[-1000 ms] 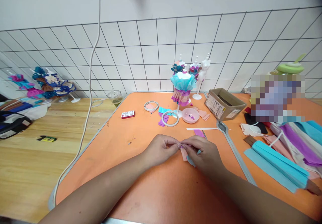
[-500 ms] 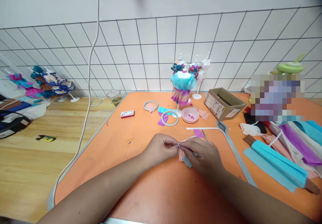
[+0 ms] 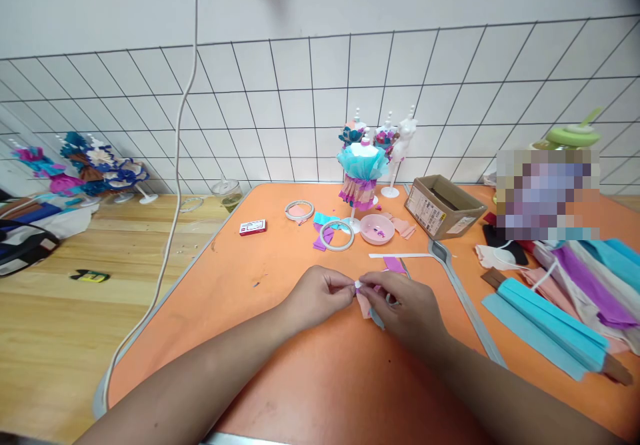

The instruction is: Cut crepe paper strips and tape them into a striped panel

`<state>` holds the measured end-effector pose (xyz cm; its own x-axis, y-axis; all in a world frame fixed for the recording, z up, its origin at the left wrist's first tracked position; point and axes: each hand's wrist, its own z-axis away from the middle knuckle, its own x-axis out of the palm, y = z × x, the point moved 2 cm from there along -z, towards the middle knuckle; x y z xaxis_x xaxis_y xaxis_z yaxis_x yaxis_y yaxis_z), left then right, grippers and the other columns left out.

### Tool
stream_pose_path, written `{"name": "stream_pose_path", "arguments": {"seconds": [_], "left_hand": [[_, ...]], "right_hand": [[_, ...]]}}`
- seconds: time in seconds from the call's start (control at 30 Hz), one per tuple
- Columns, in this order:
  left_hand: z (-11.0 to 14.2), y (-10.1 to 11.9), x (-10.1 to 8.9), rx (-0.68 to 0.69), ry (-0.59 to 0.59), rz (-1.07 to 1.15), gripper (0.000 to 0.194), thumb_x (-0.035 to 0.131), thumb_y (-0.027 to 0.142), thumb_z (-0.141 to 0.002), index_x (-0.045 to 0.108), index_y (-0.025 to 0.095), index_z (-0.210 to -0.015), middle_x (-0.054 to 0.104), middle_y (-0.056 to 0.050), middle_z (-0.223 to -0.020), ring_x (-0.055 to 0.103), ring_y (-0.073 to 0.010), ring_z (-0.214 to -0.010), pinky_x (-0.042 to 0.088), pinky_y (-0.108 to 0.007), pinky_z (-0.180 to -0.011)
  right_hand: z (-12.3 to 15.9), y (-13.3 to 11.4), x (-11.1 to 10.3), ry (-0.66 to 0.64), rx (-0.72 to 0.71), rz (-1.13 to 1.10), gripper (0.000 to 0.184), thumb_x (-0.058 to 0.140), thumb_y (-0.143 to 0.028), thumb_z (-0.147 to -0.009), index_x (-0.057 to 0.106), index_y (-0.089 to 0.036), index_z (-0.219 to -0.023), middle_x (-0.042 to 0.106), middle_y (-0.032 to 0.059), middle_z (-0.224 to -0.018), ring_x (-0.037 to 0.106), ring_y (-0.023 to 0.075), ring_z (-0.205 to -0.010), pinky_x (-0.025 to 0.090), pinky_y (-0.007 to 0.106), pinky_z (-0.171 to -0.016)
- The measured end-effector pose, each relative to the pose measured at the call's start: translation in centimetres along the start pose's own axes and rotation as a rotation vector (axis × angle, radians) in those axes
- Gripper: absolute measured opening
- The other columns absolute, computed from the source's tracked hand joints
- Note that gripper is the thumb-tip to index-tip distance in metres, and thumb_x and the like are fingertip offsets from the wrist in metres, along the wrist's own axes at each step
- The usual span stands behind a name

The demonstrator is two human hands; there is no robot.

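In front of me, the fingertips of my left hand (image 3: 314, 298) and my right hand (image 3: 413, 308) nearly meet. Both pinch a small gathered bunch of crepe paper (image 3: 364, 306), with peach and pale blue ends hanging below and a whitish and purple bit at the top. My right fingers cover much of it. Just beyond my right hand lie a purple paper piece (image 3: 395, 265) and a white strip (image 3: 400, 255). A thin metal tool beside them is mostly hidden by that hand.
Behind stand a mini mannequin (image 3: 361, 165) in a turquoise paper dress, a pink dish (image 3: 377, 238), tape rolls (image 3: 324, 241) and a cardboard box (image 3: 425, 213). Crepe paper rolls (image 3: 547, 321) lie right. A small red-and-white box (image 3: 253, 227) sits left; a white cable (image 3: 170, 231) hangs nearby.
My right fingertips have shifted slightly up and apart from the left ones, showing more of the bunch's whitish top. The left hand has barely moved.
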<state>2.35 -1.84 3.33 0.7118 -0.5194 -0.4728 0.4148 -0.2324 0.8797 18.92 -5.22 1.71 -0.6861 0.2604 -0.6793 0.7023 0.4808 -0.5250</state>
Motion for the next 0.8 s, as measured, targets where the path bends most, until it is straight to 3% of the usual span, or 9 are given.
{"name": "stream_pose_path", "arguments": {"seconds": [0.2, 0.3, 0.53, 0.8], "left_hand": [[-0.06, -0.64, 0.52, 0.018, 0.006, -0.041, 0.03, 0.045, 0.025, -0.082, 0.072, 0.015, -0.072, 0.044, 0.004, -0.052, 0.034, -0.0074, -0.051, 0.026, -0.019, -0.049], [-0.07, -0.57, 0.55, 0.012, 0.02, -0.077, 0.031, 0.046, 0.026, -0.082, 0.07, 0.014, -0.067, 0.04, 0.004, -0.051, 0.032, -0.0074, -0.052, 0.024, -0.019, -0.049], [0.03, -0.17, 0.47, -0.012, 0.039, -0.108, 0.03, 0.048, 0.026, -0.08, 0.067, 0.011, -0.064, 0.048, 0.002, -0.054, 0.039, -0.0079, -0.054, 0.026, -0.018, -0.049], [0.06, -0.86, 0.85, -0.012, 0.024, -0.124, 0.028, 0.045, 0.023, -0.08, 0.061, 0.012, -0.06, 0.034, 0.004, -0.055, 0.031, -0.0067, -0.054, 0.02, -0.019, -0.048]], "right_hand": [[0.03, -0.19, -0.08, -0.01, -0.118, 0.106, 0.013, 0.053, -0.022, -0.087, 0.066, -0.021, -0.085, 0.066, 0.0004, -0.076, 0.06, 0.0135, -0.07, 0.038, 0.025, -0.062], [0.08, -0.3, -0.08, -0.003, -0.103, 0.147, 0.013, 0.054, -0.023, -0.086, 0.066, -0.021, -0.084, 0.065, 0.0007, -0.074, 0.058, 0.0129, -0.066, 0.036, 0.025, -0.059], [0.17, -0.66, -0.04, 0.013, -0.088, 0.186, 0.011, 0.055, -0.023, -0.082, 0.066, -0.022, -0.079, 0.062, -0.0013, -0.069, 0.055, 0.0109, -0.06, 0.031, 0.025, -0.054], [-0.03, -0.14, 0.16, -0.012, -0.055, 0.168, 0.007, 0.057, -0.018, -0.078, 0.062, -0.02, -0.074, 0.06, -0.0033, -0.067, 0.055, 0.0093, -0.06, 0.03, 0.024, -0.054]]}}
